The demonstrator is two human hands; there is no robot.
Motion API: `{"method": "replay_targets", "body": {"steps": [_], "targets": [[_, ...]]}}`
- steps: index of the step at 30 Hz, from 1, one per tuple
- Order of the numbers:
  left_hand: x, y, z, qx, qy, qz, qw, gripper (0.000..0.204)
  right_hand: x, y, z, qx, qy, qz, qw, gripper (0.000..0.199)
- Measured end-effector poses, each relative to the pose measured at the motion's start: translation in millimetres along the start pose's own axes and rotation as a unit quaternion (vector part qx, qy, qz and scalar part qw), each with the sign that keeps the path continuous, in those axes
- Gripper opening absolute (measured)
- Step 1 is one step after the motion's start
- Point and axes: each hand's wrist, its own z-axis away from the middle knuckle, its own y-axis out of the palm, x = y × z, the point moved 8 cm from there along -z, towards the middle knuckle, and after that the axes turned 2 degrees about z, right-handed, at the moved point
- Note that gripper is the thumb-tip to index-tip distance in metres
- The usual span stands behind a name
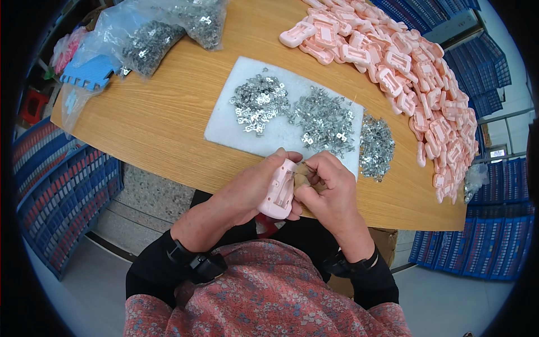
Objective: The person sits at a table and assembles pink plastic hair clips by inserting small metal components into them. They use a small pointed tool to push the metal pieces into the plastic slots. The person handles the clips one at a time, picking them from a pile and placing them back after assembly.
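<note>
The left forearm is slanting inward from the lower left, and the left grip [254,181] is wrapping a pink casing [279,190], its thumb lying along the upper end and its fingers curling underneath. The right forearm is rising from the lower right; the right grip [335,185] is bending over the casing's right side, tan coverings [301,178] wrapping some fingertips. Thumb and fingers are drawing close together there, but I cannot tell whether they are pinching a small part.

The casing is sitting tilted in the hands, just above the near edge of the bench [151,109]. It is showing a smooth, rounded, pale plastic shell with a long recess and small round holes.

Beyond it, a white foam-like sheet [218,128] is carrying two heaps of shiny, flat metal pieces [259,102]. Similar pink shells [396,64] are piling up along the wood-grained bench's far right side.
</note>
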Motion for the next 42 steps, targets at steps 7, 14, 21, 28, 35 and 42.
{"method": "replay_targets", "body": {"steps": [7, 14, 21, 28, 35, 42], "targets": [[5.3, -9.5, -8.2, -0.031, 0.022, 0.007, 0.999, 0.052, 1.1, 6.2, 6.5, -0.003, 0.050, -0.010, 0.999, 0.023], [1.9, -2.1, -1.8, -0.002, 0.010, 0.009, 1.000, 0.053, 1.3, -4.6, 5.0, 0.006, 0.083, -0.027, 0.996, 0.022], [0.1, 3.2, 1.0, 0.042, 0.002, -0.001, 0.999, 0.055, -3.1, -0.2, 0.5, 0.024, 0.099, -0.082, 0.991, 0.020], [0.1, -0.2, 2.3, 0.002, 0.012, -0.008, 1.000, 0.054, 13.6, -3.5, 7.3, -0.010, 0.016, 0.034, 0.999, 0.021], [4.8, -5.4, -6.3, -0.004, 0.051, -0.042, 0.998, 0.050, 10.6, 4.0, 3.0, 0.001, 0.055, 0.063, 0.997, 0.020], [2.9, -3.1, -1.9, 0.007, 0.021, -0.038, 0.999, 0.051, 0.0, 0.4, -4.4, 0.053, 0.071, 0.020, 0.996, 0.019]]}}
